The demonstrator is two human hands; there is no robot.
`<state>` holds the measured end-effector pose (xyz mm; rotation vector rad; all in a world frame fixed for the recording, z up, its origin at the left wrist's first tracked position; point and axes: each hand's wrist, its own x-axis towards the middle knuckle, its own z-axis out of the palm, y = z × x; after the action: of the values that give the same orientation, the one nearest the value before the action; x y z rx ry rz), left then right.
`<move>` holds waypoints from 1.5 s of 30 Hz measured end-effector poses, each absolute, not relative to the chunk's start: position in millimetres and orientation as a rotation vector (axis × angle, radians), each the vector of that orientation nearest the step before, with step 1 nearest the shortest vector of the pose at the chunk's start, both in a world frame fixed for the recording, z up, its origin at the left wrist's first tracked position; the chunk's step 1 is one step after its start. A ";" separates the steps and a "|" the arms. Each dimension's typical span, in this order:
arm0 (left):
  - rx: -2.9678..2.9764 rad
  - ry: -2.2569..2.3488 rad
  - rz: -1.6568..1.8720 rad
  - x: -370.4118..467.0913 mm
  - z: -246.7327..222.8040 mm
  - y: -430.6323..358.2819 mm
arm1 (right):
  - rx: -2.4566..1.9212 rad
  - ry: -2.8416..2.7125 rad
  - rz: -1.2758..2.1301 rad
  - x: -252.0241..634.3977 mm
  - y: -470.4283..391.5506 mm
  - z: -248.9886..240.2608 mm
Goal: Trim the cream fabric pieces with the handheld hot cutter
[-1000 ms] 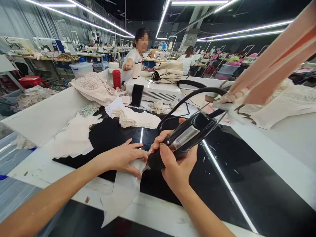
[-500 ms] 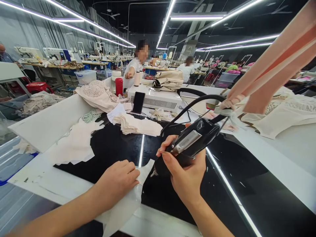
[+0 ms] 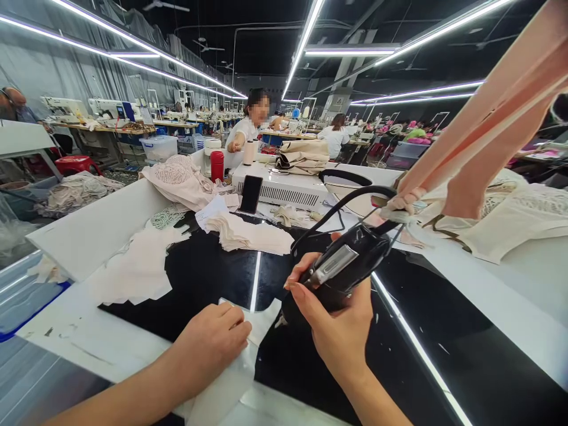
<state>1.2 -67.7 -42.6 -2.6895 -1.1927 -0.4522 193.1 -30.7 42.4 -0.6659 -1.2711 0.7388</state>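
At the table's [image 3: 75, 337] near edge, we see the left hand [image 3: 217, 340] curled over cloth [image 3: 237, 373], likely steadying it, though whether pinching we cannot tell, while the right hand [image 3: 341, 325] grips a tool [image 3: 335, 267], its weight perhaps borne by the strap [image 3: 479, 127].

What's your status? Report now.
Right hand gripping black corded handheld tool. Left hand, fingers curled, on thin white sheet. Cream fabric stack beyond, apart from sheet.

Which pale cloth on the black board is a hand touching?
The front piece, under the left hand; the stack near the phone and the jagged left piece lie untouched.
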 end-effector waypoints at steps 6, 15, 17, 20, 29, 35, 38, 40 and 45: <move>-2.709 -1.195 -0.556 -0.7 -39.9 -68.4 | -0.686 -1.275 0.725 192.9 -30.2 42.0; -2.758 -1.194 -0.581 -5.4 -42.5 -67.3 | -0.691 -1.248 0.723 190.1 -30.3 42.6; -2.785 -1.188 -0.589 -6.1 -41.3 -66.3 | -0.682 -1.261 0.724 190.8 -29.8 41.6; -2.835 -1.180 -0.617 -6.7 -38.0 -63.8 | -0.675 -1.294 0.728 193.2 -28.2 38.7; -2.891 -1.151 -0.696 -8.0 -39.2 -58.9 | -0.661 -1.310 0.710 195.5 -26.3 33.0; -2.892 -1.125 -0.698 -10.8 -42.6 -56.8 | -0.675 -1.291 0.723 193.6 -27.2 33.7; -2.870 -1.078 -0.719 -13.3 -42.1 -56.2 | -0.682 -1.286 0.756 193.5 -27.6 33.3; -2.865 -1.052 -0.729 -14.8 -41.2 -56.2 | -0.684 -1.275 0.759 193.2 -27.8 33.1; -2.874 -1.025 -0.721 -17.5 -39.6 -55.4 | -0.695 -1.273 0.760 191.3 -27.9 33.1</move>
<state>-17.5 -55.4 -39.6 -2.8741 -1.0253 -0.7207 191.3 -27.9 33.1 -0.6954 -1.2726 0.7596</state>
